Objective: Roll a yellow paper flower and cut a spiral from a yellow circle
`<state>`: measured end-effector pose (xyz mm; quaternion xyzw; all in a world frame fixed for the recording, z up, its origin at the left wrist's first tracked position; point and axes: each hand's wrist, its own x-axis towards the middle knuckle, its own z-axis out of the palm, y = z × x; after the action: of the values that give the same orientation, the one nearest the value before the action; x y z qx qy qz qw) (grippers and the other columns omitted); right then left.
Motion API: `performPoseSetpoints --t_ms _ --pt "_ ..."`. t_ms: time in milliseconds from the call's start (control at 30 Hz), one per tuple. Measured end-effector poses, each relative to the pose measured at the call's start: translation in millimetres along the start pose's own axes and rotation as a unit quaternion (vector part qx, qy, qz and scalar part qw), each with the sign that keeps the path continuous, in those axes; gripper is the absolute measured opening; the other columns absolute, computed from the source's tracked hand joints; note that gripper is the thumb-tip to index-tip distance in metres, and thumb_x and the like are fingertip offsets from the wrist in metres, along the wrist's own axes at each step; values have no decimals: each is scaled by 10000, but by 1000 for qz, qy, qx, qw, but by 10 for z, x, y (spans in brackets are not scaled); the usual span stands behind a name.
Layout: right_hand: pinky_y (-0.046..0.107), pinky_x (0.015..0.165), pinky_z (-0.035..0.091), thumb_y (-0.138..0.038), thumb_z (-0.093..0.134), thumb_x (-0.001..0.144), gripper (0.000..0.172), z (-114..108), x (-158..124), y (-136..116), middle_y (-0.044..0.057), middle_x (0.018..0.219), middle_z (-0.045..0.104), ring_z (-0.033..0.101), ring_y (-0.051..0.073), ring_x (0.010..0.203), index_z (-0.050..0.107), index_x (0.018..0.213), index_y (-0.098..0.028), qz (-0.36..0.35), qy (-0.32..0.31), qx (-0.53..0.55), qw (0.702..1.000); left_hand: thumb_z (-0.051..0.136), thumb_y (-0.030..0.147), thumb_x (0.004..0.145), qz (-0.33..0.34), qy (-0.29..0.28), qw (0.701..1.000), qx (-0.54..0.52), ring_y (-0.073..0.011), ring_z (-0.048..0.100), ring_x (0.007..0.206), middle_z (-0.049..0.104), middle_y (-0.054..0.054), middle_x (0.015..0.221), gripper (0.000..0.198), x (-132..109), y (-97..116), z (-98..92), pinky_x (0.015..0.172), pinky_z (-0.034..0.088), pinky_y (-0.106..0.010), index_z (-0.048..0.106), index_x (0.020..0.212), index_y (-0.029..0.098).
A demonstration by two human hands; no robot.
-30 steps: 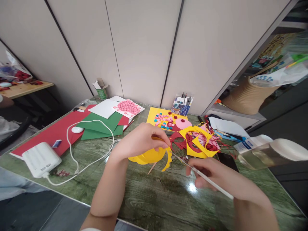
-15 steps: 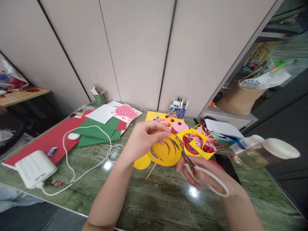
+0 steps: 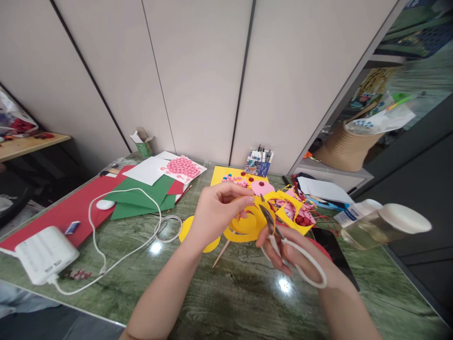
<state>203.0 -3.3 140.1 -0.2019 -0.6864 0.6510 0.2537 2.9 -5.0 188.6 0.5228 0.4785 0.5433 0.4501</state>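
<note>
My left hand pinches the upper edge of a yellow paper spiral between thumb and fingers. The spiral's cut bands hang apart below the fingertips. In my right hand is a pair of white-handled scissors, with fingers through the loops. Its metal blades are parted and lie at the right side of the spiral; whether paper is between them I cannot make out. Under the hands, a yellow paper disc rests on the table, partly hidden by my left wrist. A pointed wooden stick lies beside it.
Yellow paper offcuts and pink and red scraps lie right of the hands, near a black phone. A lidded jar stands farther right. Green paper, a white cable and a power bank are at left.
The scissors have shifted slightly left and their blades have parted wider. My left hand still holds the spiral, which has turned a little. The whole view has shifted slightly.
</note>
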Motion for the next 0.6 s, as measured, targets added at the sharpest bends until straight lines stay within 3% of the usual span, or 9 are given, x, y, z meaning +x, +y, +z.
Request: performPoseSetpoints --t_ms 600 --pt "204 418 267 -595 452 839 449 31 -15 76 -64 549 372 296 69 427 499 948 -162 25 66 -29 997 670 267 686 10 4 1000 28 -65 550 473 696 -20 718 125 4 -7 -13 465 468 -196 681 769 174"
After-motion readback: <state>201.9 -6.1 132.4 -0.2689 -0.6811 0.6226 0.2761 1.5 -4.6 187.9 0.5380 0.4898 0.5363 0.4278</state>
